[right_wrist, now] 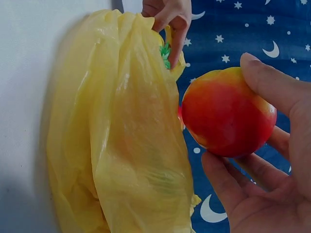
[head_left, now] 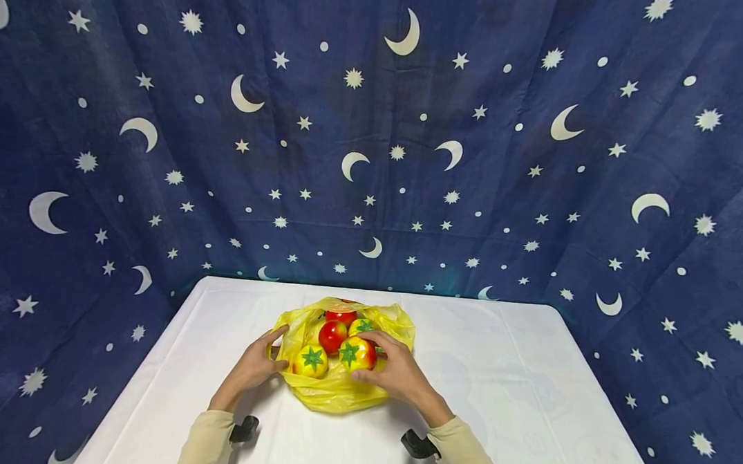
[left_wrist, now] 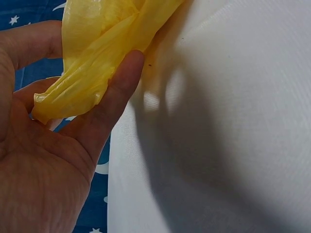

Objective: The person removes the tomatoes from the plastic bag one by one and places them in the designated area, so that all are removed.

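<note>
A yellow plastic bag (head_left: pixel 333 398) lies open on the table with several round fruits in its mouth. My left hand (head_left: pixel 256 364) holds the bag's left edge; the left wrist view shows the thin plastic (left_wrist: pixel 92 73) between thumb and fingers. Between the thumb and fingers of my right hand (head_left: pixel 403 372) is a glossy red-and-yellow fruit (head_left: pixel 357 354) with a green star-shaped top, over the bag's opening. The right wrist view shows its red side (right_wrist: pixel 228 114). Beside it are a plain red fruit (head_left: pixel 332 337) and a yellow fruit (head_left: pixel 310 361) with a green star top.
A white cloth covers the table (head_left: pixel 496 383). Behind it hangs a dark blue curtain (head_left: pixel 376 121) with moons and stars. Further fruits, one red (head_left: pixel 341 316) and one yellow with a green top (head_left: pixel 362 326), sit at the back of the bag's mouth.
</note>
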Tool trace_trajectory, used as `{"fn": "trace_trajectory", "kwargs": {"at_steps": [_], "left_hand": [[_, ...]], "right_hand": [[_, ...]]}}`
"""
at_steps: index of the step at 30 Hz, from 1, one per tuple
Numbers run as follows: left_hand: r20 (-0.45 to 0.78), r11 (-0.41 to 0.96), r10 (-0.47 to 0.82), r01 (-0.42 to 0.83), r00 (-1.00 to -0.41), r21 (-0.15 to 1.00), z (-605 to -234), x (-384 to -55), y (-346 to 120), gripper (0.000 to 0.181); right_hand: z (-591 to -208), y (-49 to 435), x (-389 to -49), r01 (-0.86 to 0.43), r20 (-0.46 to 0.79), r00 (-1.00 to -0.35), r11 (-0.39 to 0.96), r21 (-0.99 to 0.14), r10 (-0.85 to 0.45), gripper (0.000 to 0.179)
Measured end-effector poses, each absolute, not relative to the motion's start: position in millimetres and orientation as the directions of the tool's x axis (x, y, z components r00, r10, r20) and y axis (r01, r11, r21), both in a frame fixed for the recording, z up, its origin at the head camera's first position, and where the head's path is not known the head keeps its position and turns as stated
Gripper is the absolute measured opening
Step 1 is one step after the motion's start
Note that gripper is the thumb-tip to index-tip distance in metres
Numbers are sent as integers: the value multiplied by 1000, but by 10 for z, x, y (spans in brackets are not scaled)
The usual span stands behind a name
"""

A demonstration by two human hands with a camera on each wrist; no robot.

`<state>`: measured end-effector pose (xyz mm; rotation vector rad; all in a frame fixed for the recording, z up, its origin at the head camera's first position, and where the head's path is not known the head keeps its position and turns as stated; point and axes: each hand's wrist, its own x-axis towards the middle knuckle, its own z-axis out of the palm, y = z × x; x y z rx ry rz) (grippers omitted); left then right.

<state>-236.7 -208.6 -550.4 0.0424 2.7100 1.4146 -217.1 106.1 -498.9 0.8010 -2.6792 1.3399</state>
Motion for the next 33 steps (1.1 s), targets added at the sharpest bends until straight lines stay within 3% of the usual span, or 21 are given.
{"fn": "trace_trajectory", "kwargs": {"at_steps": [6,17,26,33], "left_hand": [[-48,580,65,-2,-997,815,-5501,-2343,-2093,81],[-13,566,80,35,-997,824,-5505,-2331,-2103,82],[-32,558,73,14,-997,830,-5494,-2327,-2103,83],[-42,575,63,2,-997,818,-5492,-2323,-2094,82]], "right_hand": [[-4970,1137,-2157,-421,245,-884,451,-787,-399,64],[-4958,1358,-2155,-459,312,-878,451,-766,-363,66],[-4932,1497,-2144,-372,259,-922,468,-801,-289,62],[-4905,1604,-2157,-393,292,-916,473,-788,-275,66]]}}
